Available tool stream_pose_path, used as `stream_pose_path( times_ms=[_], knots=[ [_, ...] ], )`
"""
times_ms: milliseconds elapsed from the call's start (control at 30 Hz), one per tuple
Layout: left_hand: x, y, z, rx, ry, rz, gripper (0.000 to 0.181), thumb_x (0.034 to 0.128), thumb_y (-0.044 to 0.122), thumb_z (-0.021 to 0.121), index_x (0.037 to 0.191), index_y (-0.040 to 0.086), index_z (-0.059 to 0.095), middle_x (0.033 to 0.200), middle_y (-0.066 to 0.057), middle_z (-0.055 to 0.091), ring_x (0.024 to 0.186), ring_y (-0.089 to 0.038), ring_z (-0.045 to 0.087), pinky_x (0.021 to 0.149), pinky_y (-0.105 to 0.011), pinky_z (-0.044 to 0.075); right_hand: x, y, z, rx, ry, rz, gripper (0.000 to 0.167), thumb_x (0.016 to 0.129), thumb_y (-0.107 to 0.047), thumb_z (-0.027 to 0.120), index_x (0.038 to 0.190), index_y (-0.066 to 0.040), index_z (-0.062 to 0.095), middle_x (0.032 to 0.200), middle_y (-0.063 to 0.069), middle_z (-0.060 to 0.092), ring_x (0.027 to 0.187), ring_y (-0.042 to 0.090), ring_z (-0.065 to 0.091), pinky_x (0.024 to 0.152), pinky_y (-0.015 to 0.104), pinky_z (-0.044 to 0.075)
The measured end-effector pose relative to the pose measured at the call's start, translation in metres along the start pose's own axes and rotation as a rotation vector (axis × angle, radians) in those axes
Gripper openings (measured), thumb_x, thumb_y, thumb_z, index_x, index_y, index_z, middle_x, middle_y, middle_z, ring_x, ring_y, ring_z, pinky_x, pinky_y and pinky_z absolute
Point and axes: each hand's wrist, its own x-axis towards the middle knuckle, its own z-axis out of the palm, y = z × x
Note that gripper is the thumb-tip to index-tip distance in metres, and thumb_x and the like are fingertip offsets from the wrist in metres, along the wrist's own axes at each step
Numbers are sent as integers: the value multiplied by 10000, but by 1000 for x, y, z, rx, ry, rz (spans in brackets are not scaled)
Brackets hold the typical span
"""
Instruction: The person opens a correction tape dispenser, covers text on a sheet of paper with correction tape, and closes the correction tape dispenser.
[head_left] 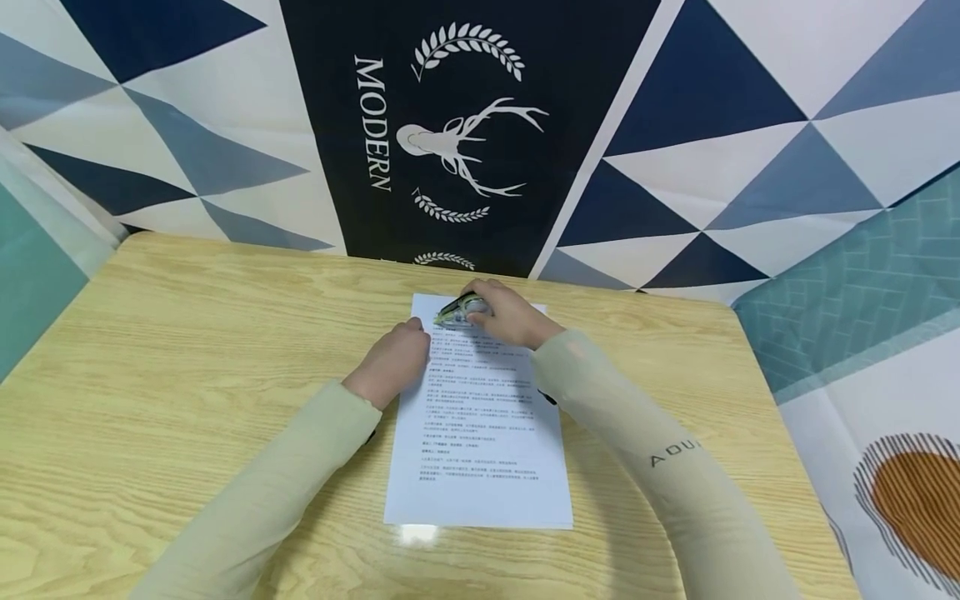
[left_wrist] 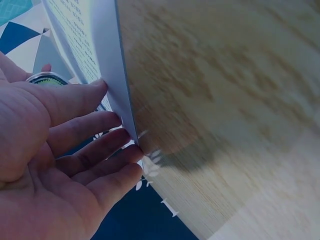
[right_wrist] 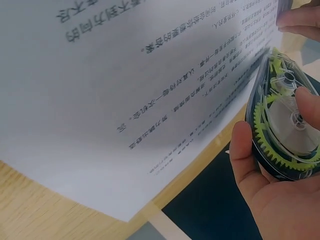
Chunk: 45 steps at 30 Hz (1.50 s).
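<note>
A printed sheet of paper lies on the wooden table, its lines of small dark text running across it. My right hand grips a correction tape dispenser over the top of the sheet. In the right wrist view, green gears show through the clear casing of the dispenser, pinched between thumb and fingers, its tip against the page. At the sheet's left edge rests my left hand. The left wrist view shows its fingertips touching the paper's edge, the fingers mostly straight.
The light wood table extends to both sides of the sheet. Behind it hangs a patterned cloth with triangles, a deer head and the word MODERN. Another patterned cloth is at the right.
</note>
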Motion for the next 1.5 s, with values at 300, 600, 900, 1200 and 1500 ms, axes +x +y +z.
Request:
stream_pose_path(
  times_ms=[300,600,900,1200,1500],
  knots=[
    [0,3,0,11,-17,-1,249,948,41,452,994,-79,666,967,-152,568,769,-199,547,731,-341,523,1,0,3,13,-19,24,406,959,-244,509,1349,-162,429,1261,79,495,1110,221,498,1039,428,371],
    [-1,3,-1,-4,-36,-13,258,955,36,433,1015,-82,655,976,-152,555,766,-196,522,717,-334,514,4,-1,3,-33,-37,12,418,956,-252,517,1350,-153,418,1267,88,491,1101,216,502,1031,410,382],
    [-1,3,-5,-9,-34,-7,263,959,39,426,1021,-84,650,986,-155,549,778,-204,519,713,-335,510,10,-8,-6,-121,-72,-21,424,957,-219,514,1355,-113,412,1200,112,501,1050,230,515,1008,391,400],
    [0,2,-6,-17,-30,-1,264,953,39,426,1026,-86,647,994,-154,544,799,-214,526,753,-344,503,13,-10,-8,-128,-99,-14,423,952,-203,520,1351,-104,417,1222,120,492,1069,232,514,1012,385,399],
    [0,-1,-1,-42,-41,-18,250,947,68,467,1037,-66,659,1036,-155,552,872,-236,557,791,-348,511,14,-13,-7,-169,-113,-50,363,953,-165,509,1303,-100,442,1196,138,494,1040,230,516,959,371,429]
  ],
)
